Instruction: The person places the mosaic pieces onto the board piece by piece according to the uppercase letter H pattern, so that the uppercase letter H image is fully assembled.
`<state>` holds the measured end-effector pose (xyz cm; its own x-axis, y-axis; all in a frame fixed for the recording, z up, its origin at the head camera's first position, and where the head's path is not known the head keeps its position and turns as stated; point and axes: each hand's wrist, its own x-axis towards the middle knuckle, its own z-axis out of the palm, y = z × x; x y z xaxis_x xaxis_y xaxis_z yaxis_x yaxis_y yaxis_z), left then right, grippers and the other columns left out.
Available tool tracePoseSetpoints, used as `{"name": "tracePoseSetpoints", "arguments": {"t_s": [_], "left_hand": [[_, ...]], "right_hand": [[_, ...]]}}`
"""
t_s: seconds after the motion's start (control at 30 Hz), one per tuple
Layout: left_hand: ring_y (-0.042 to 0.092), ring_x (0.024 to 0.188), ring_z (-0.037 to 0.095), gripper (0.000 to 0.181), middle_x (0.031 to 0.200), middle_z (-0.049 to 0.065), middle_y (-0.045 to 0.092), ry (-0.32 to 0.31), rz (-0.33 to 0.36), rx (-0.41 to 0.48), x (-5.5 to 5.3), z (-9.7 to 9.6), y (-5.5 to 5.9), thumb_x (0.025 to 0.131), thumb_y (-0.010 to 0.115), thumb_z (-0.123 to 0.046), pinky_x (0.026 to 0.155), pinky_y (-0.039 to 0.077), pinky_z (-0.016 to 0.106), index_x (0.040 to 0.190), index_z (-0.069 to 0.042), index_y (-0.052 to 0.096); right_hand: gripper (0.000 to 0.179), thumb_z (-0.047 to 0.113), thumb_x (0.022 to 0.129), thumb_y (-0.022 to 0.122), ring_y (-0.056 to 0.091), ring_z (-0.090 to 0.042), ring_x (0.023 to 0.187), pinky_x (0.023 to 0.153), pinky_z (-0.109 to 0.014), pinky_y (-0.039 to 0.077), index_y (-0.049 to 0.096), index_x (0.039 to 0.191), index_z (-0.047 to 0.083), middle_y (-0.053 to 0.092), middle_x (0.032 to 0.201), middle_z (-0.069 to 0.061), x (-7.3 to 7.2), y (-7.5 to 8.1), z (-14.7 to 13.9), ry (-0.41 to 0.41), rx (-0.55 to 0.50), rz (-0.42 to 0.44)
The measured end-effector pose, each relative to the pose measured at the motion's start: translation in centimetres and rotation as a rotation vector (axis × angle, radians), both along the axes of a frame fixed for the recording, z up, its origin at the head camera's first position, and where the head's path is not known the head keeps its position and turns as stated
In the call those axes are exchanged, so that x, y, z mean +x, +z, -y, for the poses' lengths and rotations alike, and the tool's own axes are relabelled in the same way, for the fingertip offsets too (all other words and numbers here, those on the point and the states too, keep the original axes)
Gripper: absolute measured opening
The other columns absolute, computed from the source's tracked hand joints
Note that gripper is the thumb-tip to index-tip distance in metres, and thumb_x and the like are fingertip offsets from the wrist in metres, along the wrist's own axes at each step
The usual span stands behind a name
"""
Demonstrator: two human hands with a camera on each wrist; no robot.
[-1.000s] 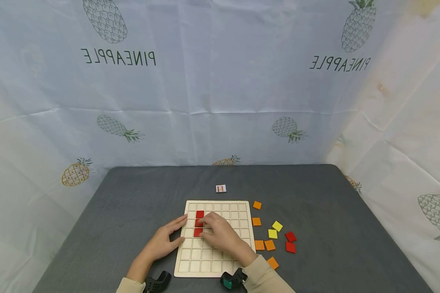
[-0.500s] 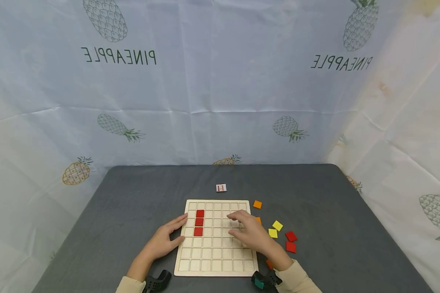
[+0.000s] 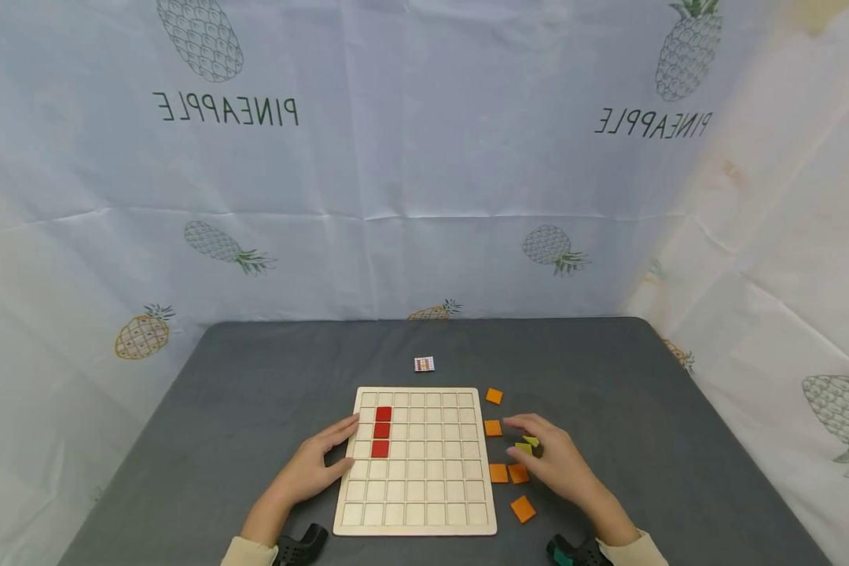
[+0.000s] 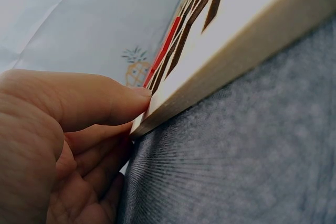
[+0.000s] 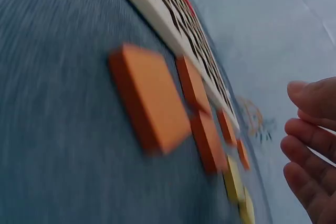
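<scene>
Touching the board at its L edge, L hand has thumb & fingers apart, gripping nothing. R hand, thumb & fingers also parted w/ nil held, hovers over yellow tiles. The board's on the table, red tiles in a column on it, orange tiles just R.

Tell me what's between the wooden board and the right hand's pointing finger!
In the head view, one orange tile lies on the dark tabletop between the wooden board and the right hand, near its pointing fingertip.
</scene>
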<state>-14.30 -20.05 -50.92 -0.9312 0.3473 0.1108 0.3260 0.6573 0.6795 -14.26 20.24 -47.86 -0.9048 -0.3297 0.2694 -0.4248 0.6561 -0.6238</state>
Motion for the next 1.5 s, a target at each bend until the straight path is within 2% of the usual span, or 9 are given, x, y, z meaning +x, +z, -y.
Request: {"name": "tracePoseSetpoints", "arguments": {"t_s": [0.17,0.27,0.4,0.53,0.73,0.97,1.1,1.23,1.5], "left_hand": [[0.039,0.136,0.031,0.057,0.149,0.004,0.041,0.001,0.006,0.002,0.0,0.0,0.1,0.090,0.064,-0.027,0.102,0.037,0.054,0.140,-0.006,0.047],[0.039,0.136,0.031,0.057,0.149,0.003,0.041,0.003,0.005,-0.001,-0.1,0.0,0.1,0.090,0.064,-0.026,0.103,0.037,0.053,0.140,-0.006,0.047],[0.040,0.135,0.031,0.057,0.149,0.003,0.042,-0.001,-0.002,-0.005,-0.1,0.1,0.2,0.090,0.064,-0.026,0.102,0.038,0.053,0.140,-0.006,0.047],[0.040,0.135,0.032,0.056,0.148,0.004,0.042,-0.008,-0.005,-0.009,-0.1,0.1,0.2,0.090,0.063,-0.026,0.102,0.039,0.053,0.140,-0.005,0.047],[0.040,0.135,0.032,0.056,0.149,0.005,0.042,-0.012,-0.003,-0.006,-0.2,0.1,0.2,0.090,0.063,-0.025,0.102,0.038,0.053,0.140,-0.005,0.047],[0.040,0.135,0.032,0.056,0.149,0.005,0.041,-0.009,-0.006,0.001,-0.2,0.1,0.2,0.090,0.064,-0.022,0.102,0.038,0.053,0.140,-0.004,0.047],[0.040,0.135,0.031,0.056,0.149,0.005,0.042,-0.004,-0.003,0.000,-0.2,0.1,0.2,0.089,0.064,-0.022,0.103,0.038,0.053,0.140,-0.004,0.047],[0.039,0.136,0.030,0.057,0.149,0.004,0.042,0.007,0.010,0.007,-0.2,0.0,0.2,0.089,0.064,-0.022,0.104,0.037,0.052,0.140,-0.005,0.047],[0.038,0.137,0.029,0.057,0.149,0.003,0.041,0.011,0.017,0.011,-0.1,0.0,0.3,0.089,0.064,-0.021,0.105,0.036,0.052,0.140,-0.005,0.047]], "right_hand": [[0.042,0.015,0.080,0.075,0.063,-0.021,0.096,0.077,-0.033,0.054,0.064,0.121,0.010,0.064,0.117,-0.001,0.5,-0.9,-3.1,-0.087,0.000,-0.026],[0.041,0.018,0.081,0.074,0.065,-0.019,0.097,0.078,-0.031,0.055,0.065,0.120,0.011,0.066,0.115,-0.001,0.8,-1.7,-4.7,-0.114,-0.026,-0.010],[0.037,0.021,0.084,0.072,0.063,-0.006,0.098,0.078,-0.026,0.054,0.065,0.120,0.013,0.066,0.114,0.000,1.2,-2.5,-6.2,-0.119,-0.046,0.042],[0.033,0.020,0.087,0.068,0.058,0.003,0.101,0.080,-0.026,0.052,0.065,0.120,0.015,0.066,0.115,0.001,1.4,-2.7,-7.1,-0.094,-0.028,0.067],[0.031,0.012,0.089,0.065,0.057,0.001,0.104,0.082,-0.030,0.052,0.066,0.119,0.019,0.065,0.115,0.003,1.5,-2.6,-7.6,-0.082,0.032,0.068],[0.030,0.013,0.085,0.070,0.057,-0.003,0.097,0.075,-0.029,0.051,0.068,0.114,0.017,0.064,0.107,0.006,1.5,-2.6,-7.6,-0.083,0.067,-0.003],[0.029,0.014,0.082,0.072,0.053,-0.003,0.091,0.072,-0.028,0.048,0.070,0.111,0.016,0.061,0.102,0.009,1.4,-2.7,-7.6,-0.127,0.103,-0.030],[0.029,0.016,0.081,0.073,0.051,-0.004,0.087,0.070,-0.028,0.046,0.070,0.110,0.017,0.059,0.100,0.011,1.4,-2.6,-7.4,-0.169,0.128,-0.016],[0.030,0.016,0.079,0.076,0.052,-0.002,0.083,0.066,-0.026,0.045,0.071,0.109,0.018,0.058,0.098,0.012,1.4,-2.8,-7.1,-0.208,0.107,-0.038]]}}
